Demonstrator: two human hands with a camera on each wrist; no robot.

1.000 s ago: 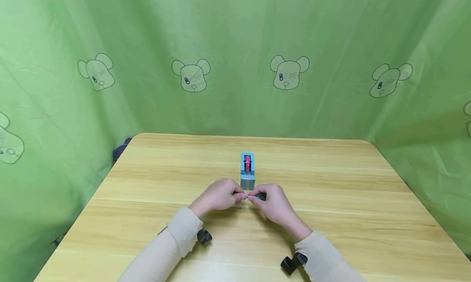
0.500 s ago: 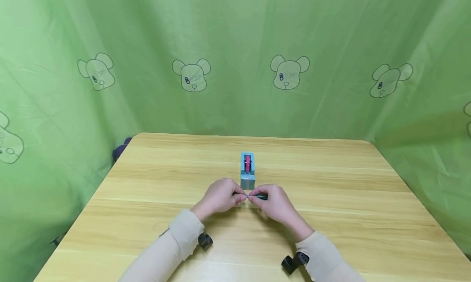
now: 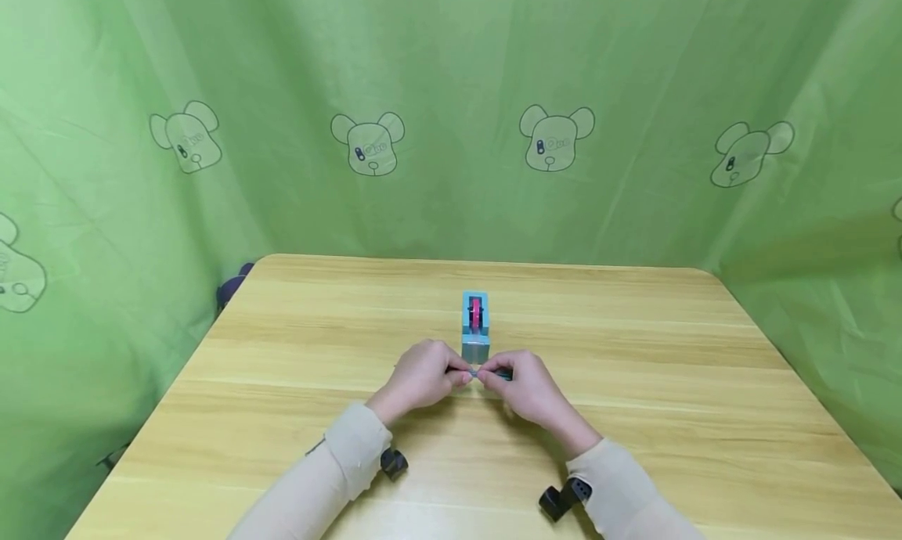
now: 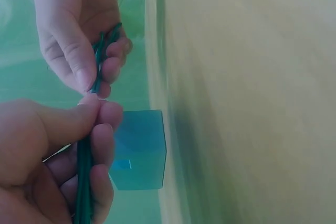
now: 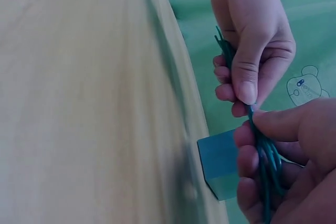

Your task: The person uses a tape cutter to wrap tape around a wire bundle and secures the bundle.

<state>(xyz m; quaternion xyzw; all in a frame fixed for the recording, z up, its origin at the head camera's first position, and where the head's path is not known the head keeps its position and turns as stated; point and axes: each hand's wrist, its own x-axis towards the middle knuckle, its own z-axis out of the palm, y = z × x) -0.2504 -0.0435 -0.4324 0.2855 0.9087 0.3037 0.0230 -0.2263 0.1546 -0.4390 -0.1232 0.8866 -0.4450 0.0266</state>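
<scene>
A bundle of thin dark green wires (image 5: pixel 269 161) spans both hands just in front of a light blue tape dispenser (image 3: pixel 475 351). My left hand (image 3: pixel 423 374) pinches it between thumb and index finger, and the strands (image 4: pixel 84 177) run back under the curled fingers. Close by, fingertips almost meeting, my right hand (image 3: pixel 528 387) pinches the same bundle. Looped strands lie in the right palm in the right wrist view, while loose ends stick out past the left hand. Between the fingertips a short stretch looks pale; whether tape covers it is hard to tell.
The dispenser holds a pink roll (image 3: pixel 475 315) and stands mid-table. A wood-grain table (image 3: pixel 317 313) lies under the arms, with a green curtain (image 3: pixel 451 203) around it. Black wrist cameras (image 3: pixel 393 463) sit at both cuffs. A dark purple object (image 3: pixel 229 289) shows behind the left edge.
Both hands keep nearly the same place. The strands past my right fingers showed as a wider fan a second ago and a narrower strip now, as the fingertips shift slightly.
</scene>
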